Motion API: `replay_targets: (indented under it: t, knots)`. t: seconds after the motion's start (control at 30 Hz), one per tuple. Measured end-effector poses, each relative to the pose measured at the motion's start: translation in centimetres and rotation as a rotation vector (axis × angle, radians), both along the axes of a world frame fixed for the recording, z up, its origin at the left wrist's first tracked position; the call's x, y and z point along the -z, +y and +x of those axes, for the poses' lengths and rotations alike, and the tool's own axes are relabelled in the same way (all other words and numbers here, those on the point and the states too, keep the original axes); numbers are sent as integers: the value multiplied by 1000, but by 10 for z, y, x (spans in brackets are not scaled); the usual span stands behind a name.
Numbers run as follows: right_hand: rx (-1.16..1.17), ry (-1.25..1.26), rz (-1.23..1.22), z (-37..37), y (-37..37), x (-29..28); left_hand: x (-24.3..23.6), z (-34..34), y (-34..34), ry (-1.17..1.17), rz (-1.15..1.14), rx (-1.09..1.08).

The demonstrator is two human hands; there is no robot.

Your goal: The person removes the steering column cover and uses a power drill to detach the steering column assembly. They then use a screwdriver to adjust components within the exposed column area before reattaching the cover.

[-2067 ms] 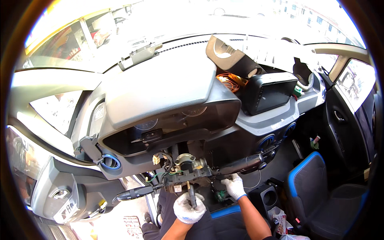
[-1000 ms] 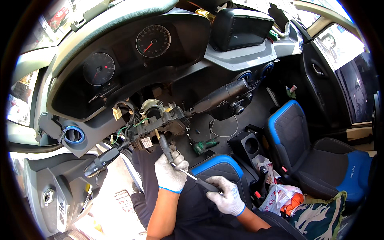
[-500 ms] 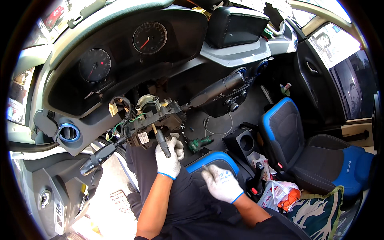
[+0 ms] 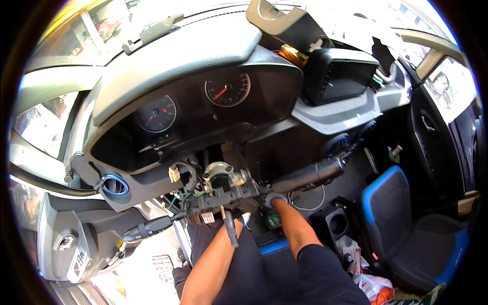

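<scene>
In front of me is the bare steering column with its combination switch (image 4: 223, 201), wires at its left side. One black stalk (image 4: 148, 229) points left, a thicker one (image 4: 307, 175) right. A dark-gripped rod (image 4: 230, 231) with a brass-coloured shaft sticks out toward me from the underside. My left hand (image 4: 246, 218), in a white glove, reaches beneath the switch and only a sliver shows. My right hand (image 4: 275, 199) is by the base of the right stalk, mostly hidden behind it. The fingers of both hands are out of sight.
Above the column is the instrument cluster (image 4: 193, 107), with a screen (image 4: 341, 76) to its right. A green tool (image 4: 273, 220) lies low beyond my right forearm. Right of me are a cup holder (image 4: 333, 223), plastic bags (image 4: 373, 287) and a blue-edged seat (image 4: 389, 218). The left door (image 4: 76, 244) stands open.
My right hand has gone from above the seat up and forward to the column. My left hand has slipped farther under the switch. The view has tilted upward and shifted left.
</scene>
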State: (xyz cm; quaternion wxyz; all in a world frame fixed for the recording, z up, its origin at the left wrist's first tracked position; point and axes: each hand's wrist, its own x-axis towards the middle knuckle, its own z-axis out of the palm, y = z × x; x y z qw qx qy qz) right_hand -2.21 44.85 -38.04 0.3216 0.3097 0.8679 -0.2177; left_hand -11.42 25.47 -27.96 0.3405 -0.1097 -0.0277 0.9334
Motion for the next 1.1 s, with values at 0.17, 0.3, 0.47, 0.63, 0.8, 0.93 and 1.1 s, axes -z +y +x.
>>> replay_targets:
  t: [0.17,0.3,0.47,0.63,0.8,0.93,1.1]
  knots:
    - [245,-85,-66,6,-16,69,-23,37,-25,1084,-1293,304]
    - [309,-100,-107,7,-28,102,-115,87,-89,2174,-1947,390]
    - [259,-56,-143,0,-41,119,-222,146,-102,302,-1042,284]
    - [46,94,-61,4,-37,103,-221,158,-136,236,-1128,244]
    - [7,216,-90,-9,-44,60,-213,162,-168,254,-1150,327]
    - [-72,352,-93,-26,-35,-28,-211,149,-185,-134,-828,325]
    - [-125,512,248,36,-59,-220,-222,141,-189,-65,-737,290]
